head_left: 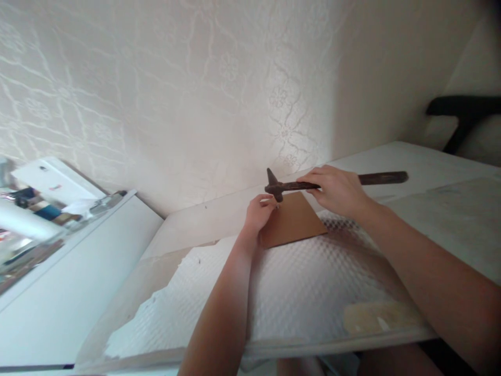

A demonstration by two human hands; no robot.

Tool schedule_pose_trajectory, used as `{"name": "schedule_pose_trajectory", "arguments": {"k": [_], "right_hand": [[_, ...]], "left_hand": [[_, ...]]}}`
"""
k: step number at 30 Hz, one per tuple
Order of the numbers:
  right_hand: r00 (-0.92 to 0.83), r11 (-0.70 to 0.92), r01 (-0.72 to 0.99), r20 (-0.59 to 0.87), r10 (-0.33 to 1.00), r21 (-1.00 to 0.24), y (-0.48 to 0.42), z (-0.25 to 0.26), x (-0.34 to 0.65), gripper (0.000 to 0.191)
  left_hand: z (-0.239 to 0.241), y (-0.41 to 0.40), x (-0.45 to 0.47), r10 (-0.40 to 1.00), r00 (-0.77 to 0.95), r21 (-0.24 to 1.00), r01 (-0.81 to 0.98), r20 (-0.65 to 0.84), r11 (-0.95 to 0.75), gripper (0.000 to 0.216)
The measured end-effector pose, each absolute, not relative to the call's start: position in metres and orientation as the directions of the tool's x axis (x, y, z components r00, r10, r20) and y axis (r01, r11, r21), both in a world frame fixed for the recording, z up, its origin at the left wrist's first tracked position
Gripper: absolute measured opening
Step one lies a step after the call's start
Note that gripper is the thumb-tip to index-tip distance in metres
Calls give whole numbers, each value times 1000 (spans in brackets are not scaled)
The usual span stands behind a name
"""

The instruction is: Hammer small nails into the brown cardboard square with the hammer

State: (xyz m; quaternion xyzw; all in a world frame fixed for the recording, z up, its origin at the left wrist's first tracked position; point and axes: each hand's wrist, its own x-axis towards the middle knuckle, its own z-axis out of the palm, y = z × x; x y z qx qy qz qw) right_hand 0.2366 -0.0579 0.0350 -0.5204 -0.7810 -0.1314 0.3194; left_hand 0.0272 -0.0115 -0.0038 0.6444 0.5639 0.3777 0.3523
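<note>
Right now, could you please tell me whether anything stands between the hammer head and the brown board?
Yes, apparently: the left hand is just below the hammer head, at the left side of the brown board.

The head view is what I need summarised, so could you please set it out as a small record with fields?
Right hand: grips the hammer by its handle
Left hand: at the brown board, fingertips beside a small shiny item, too small to identify
Hammer head: close to the left fingertips
Board: near part over a white textured sheet
Background: patterned wall
</note>
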Motion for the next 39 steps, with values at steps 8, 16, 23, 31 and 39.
{"name": "schedule_pose_trajectory", "arguments": {"k": [8,16,23,31,39], "right_hand": [[-235,418,899,660,713,-131,-57,35,236,31],[-197,390,909,674,712,-147,-58,37,237,31],[-284,445,890,639,715,-102,-56,32,235,32],[-167,393,899,678,715,-193,-57,35,237,33],[-132,376,899,680,721,-224,-58,37,236,33]], "left_hand": [[-1,-14,28,996,63,885,456,70,-91,26],[-2,-14,27,995,55,873,478,81,-98,28],[-4,-11,27,994,60,880,464,88,-106,24],[-3,-12,27,997,44,879,469,70,-83,29],[-2,-12,27,998,35,875,479,59,-68,30]]}}
